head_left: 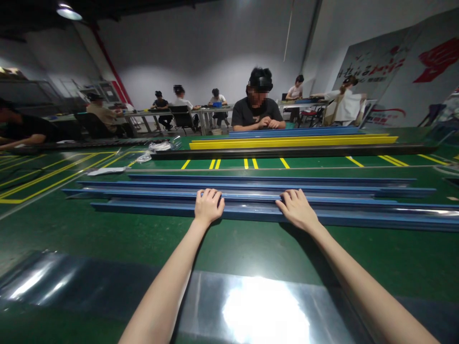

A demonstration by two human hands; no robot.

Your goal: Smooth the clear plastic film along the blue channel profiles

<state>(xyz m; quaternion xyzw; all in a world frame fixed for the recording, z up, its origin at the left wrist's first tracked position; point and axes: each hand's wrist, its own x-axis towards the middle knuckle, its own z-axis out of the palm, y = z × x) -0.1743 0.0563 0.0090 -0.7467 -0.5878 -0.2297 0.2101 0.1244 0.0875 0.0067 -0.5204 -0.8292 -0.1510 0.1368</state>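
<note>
Several long blue strips (pixel 251 198) lie side by side across the green surface in front of me. My left hand (pixel 208 206) rests on the nearest strips, fingers curled over the far edge of one strip. About two hand-widths to the right, my right hand (pixel 297 208) lies on the same strips, its fingers bent over the same edge. Both arms reach forward from the bottom of the view.
A shiny clear plastic sheet (pixel 251 306) lies close to me. Farther off lie a black strip (pixel 287 152), a yellow strip (pixel 292 142) and more blue ones. A person (pixel 256 107) sits opposite; others work at tables behind. Crumpled plastic wrap (pixel 161 145) sits at left.
</note>
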